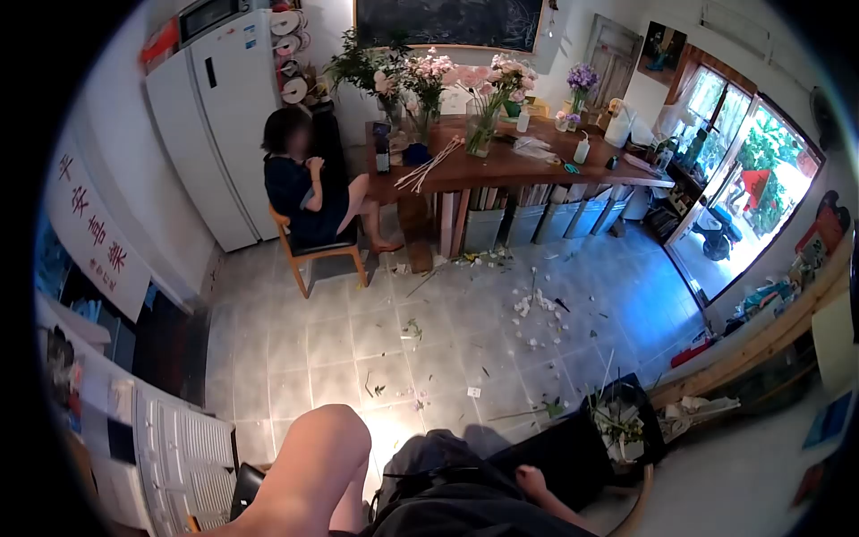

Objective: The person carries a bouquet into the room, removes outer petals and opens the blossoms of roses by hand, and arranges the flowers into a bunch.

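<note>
Wearer's clothes (pixel 456 510): black to dark grey. Table (pixel 429 170): reddish brown. Fridge (pixel 210 134): plain white. Floor (pixel 331 322): pale grey, square tile grid, blue glow at right. Blackboard (pixel 447 25): black, whitish chalk smears. Banner (pixel 97 234): white, red characters. Big blooms (pixel 431 70): pale pink. Small blooms (pixel 582 78): purple. Scissors (pixel 571 168): teal. Bins (pixel 484 231): grey-blue. Chair frame (pixel 329 253): orange-brown. Seated person's outfit (pixel 291 201): dark navy.

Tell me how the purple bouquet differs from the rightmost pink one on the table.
The purple bouquet is small and compact; the pink bouquet is larger and spreads wider. The purple bouquet stands nearer the doorway, the pink bouquet nearer the seated person. Both stand upright.
</note>
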Tool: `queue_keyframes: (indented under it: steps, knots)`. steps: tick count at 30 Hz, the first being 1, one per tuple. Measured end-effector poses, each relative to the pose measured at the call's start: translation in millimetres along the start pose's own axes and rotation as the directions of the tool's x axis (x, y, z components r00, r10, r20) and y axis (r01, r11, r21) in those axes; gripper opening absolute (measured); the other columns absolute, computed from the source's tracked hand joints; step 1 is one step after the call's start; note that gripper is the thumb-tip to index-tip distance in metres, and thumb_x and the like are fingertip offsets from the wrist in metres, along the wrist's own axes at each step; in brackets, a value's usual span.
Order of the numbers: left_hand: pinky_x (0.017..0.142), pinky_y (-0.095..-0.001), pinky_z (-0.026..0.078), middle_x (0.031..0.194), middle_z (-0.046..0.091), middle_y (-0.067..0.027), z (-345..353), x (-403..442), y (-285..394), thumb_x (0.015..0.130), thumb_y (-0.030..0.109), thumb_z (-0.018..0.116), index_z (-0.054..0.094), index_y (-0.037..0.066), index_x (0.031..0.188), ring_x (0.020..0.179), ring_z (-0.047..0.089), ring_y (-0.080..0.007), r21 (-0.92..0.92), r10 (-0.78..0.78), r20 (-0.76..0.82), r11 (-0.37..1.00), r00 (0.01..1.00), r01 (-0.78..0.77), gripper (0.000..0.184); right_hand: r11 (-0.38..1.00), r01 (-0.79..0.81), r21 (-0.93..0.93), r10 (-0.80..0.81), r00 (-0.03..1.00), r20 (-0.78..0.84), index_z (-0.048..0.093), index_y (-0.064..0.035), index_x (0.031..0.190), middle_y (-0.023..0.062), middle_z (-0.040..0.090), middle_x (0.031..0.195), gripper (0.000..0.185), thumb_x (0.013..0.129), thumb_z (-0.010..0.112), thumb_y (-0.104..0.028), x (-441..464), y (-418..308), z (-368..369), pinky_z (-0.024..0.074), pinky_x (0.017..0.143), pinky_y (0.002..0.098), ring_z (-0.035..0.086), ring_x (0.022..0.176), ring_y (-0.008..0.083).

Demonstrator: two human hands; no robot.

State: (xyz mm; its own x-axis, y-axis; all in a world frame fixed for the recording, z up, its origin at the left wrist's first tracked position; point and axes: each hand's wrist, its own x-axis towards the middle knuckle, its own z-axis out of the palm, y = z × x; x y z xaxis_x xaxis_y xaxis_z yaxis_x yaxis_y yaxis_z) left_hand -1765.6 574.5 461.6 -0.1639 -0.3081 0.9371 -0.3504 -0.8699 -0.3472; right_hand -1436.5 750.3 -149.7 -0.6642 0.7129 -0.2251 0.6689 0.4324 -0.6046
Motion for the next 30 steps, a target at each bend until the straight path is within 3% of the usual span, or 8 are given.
queue_keyframes:
  steps: [6,11,12,14,18,24,26,30]
  knots:
    - [0.074,-0.0371,0.050,0.084,0.062,-0.0164,-203,-45,-76,0.087,0.007,0.044,0.062,-0.004,0.087,0.078,0.062,-0.0273,-0.154,0.162,0.282,0.980,0.945,-0.122,0.021,0.989,0.148,0.001,-0.145,0.971,-0.192,0.065,-0.0055,0.083,0.0135,0.062,0.064,0.018,0.080,0.054,-0.019,327,-61,-87,0.0485,0.059,0.0344,0.063,0.063,0.0277]
    - [0.076,-0.0333,0.047,0.096,0.059,-0.0144,-419,-102,-142,0.093,0.016,0.036,0.059,0.000,0.096,0.089,0.059,-0.0262,-0.224,-0.161,0.742,0.855,0.651,0.467,0.029,0.982,-0.010,0.189,0.031,0.994,-0.108,0.066,-0.0047,0.082,0.0120,0.064,0.065,0.019,0.081,0.054,-0.020,493,-60,-121,0.0493,0.057,0.0333,0.064,0.058,0.0237]
    - [0.081,-0.0336,0.042,0.105,0.051,-0.0102,-467,-141,-140,0.075,0.019,0.068,0.052,0.001,0.101,0.095,0.053,-0.0157,-0.101,-0.308,0.734,0.832,0.605,0.545,0.036,0.928,-0.199,0.316,0.213,0.977,-0.012,0.066,-0.0052,0.082,0.0113,0.065,0.067,0.019,0.081,0.055,-0.021,505,-53,-125,0.0502,0.057,0.0332,0.065,0.059,0.0231]
    - [0.075,-0.0313,0.045,0.094,0.056,-0.0084,-547,-198,-172,0.076,0.015,0.067,0.056,0.000,0.096,0.086,0.057,-0.0166,0.070,-0.837,0.044,0.547,0.545,0.834,0.028,0.913,-0.312,0.265,0.297,0.950,0.095,0.066,-0.0035,0.084,0.0080,0.064,0.062,0.020,0.082,0.054,-0.020,524,-56,-148,0.0500,0.053,0.0304,0.063,0.052,0.0166]
    - [0.073,-0.0253,0.046,0.085,0.061,-0.0058,-684,-323,-277,0.077,0.006,0.064,0.060,0.001,0.093,0.082,0.058,-0.0127,0.002,-0.633,-0.774,-0.028,-0.016,1.000,0.018,0.637,-0.508,0.580,0.519,0.839,0.164,0.063,0.0042,0.085,0.0106,0.062,0.060,0.016,0.083,0.055,-0.010,553,2,-141,0.0487,0.046,0.0274,0.062,0.051,0.0167]
    - [0.077,-0.0223,0.046,0.091,0.061,-0.0024,-835,-475,-368,0.083,0.007,0.061,0.057,0.001,0.103,0.081,0.056,-0.0070,0.239,-0.643,-0.760,-0.416,-0.098,0.877,0.021,0.841,-0.357,0.407,0.408,0.912,-0.042,0.063,0.0017,0.079,0.0075,0.061,0.056,0.019,0.085,0.054,-0.014,753,-2,-264,0.0466,0.044,0.0269,0.059,0.047,0.0143]
    - [0.077,-0.0217,0.046,0.091,0.062,-0.0031,-877,-499,-412,0.084,0.006,0.060,0.056,0.000,0.105,0.080,0.056,-0.0071,0.185,-0.524,-0.851,-0.374,-0.042,0.909,0.022,0.999,-0.032,0.026,0.037,0.977,-0.210,0.061,-0.0030,0.073,0.0067,0.059,0.054,0.021,0.085,0.054,-0.018,885,3,-307,0.0422,0.046,0.0309,0.055,0.046,0.0148]
    - [0.073,-0.0210,0.046,0.092,0.063,-0.0041,-953,-509,-483,0.085,0.008,0.059,0.059,0.000,0.105,0.082,0.057,-0.0076,0.219,-0.318,-0.935,-0.177,0.155,0.959,0.021,0.926,0.367,0.090,-0.301,0.860,-0.411,0.060,-0.0022,0.089,0.0113,0.060,0.069,0.011,0.082,0.056,-0.009,1100,-209,-445,0.0454,0.056,0.0299,0.059,0.062,0.0178]
